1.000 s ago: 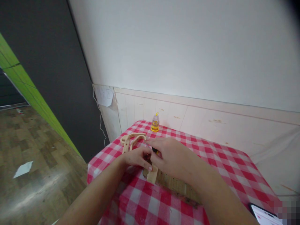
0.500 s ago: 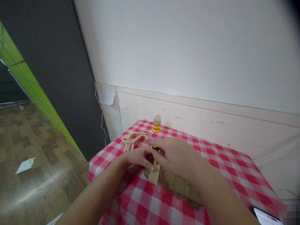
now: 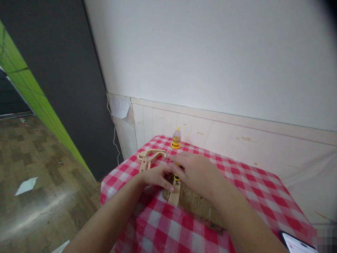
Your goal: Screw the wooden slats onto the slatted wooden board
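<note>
My right hand (image 3: 196,172) is closed round a small yellow-and-black screwdriver (image 3: 176,178), which stands upright with its lower end at a pale wooden strip (image 3: 174,198). My left hand (image 3: 159,177) grips the strip from the left, its thumb pressed on the top face and its other fingers partly hidden beside the screwdriver. Under the strip lies a rough, worn wooden board (image 3: 196,207) with small dark holes; my right forearm covers part of it.
Curved pale wooden pieces (image 3: 151,154) lie on the red-and-white checked tablecloth (image 3: 168,228) beyond my left hand. A clear bit case with a yellow base (image 3: 176,140) stands near the wall. A phone (image 3: 296,242) rests at the lower right.
My right hand has shifted slightly on the screwdriver, and more of its lower part shows above the strip. My left hand stays on the strip.
</note>
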A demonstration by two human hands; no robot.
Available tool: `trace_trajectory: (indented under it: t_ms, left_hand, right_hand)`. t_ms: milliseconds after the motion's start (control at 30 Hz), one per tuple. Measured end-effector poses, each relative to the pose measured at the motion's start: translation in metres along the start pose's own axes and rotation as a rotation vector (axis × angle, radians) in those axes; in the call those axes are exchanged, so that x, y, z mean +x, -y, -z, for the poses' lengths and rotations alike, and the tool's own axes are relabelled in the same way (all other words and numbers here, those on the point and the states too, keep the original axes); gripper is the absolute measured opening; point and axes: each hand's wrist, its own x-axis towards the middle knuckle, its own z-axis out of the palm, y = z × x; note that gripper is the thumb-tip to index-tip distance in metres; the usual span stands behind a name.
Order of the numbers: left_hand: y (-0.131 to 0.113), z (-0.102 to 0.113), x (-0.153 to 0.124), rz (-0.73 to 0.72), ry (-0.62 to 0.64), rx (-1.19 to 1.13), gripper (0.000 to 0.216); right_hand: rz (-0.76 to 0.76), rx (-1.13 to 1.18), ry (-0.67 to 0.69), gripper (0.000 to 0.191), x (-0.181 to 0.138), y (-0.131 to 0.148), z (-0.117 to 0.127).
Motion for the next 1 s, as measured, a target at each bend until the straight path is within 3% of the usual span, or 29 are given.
trace_trajectory:
  t_ms: [233,333,433,600,767,1000]
  left_hand:
    - [0.006,0.004,-0.003,0.042,-0.011,0.025,0.051]
    - [0.002,0.001,-0.003,0.031,0.016,-0.016,0.045]
    - [-0.001,0.000,-0.001,0.004,0.040,-0.028,0.043]
    - [0.002,0.003,-0.001,-0.016,0.021,0.040,0.042]
    - [0.001,0.004,-0.003,0.032,-0.012,0.080,0.050]
    - [-0.003,0.001,-0.001,-0.048,0.002,0.046,0.041]
  right_hand:
    - [0.026,0.107,0.113,0.024,-0.009,0.002,0.015]
    - [-0.099,-0.014,0.134,0.030,-0.011,0.003,0.018]
    - [-0.165,-0.134,0.066,0.043,-0.008,0.000,0.015]
    - [-0.019,0.077,0.111,0.027,-0.001,-0.003,0.007]
    - [0.016,0.185,0.150,0.022,-0.006,-0.001,0.012]
    - [-0.091,0.070,0.143,0.024,-0.008,-0.001,0.013]
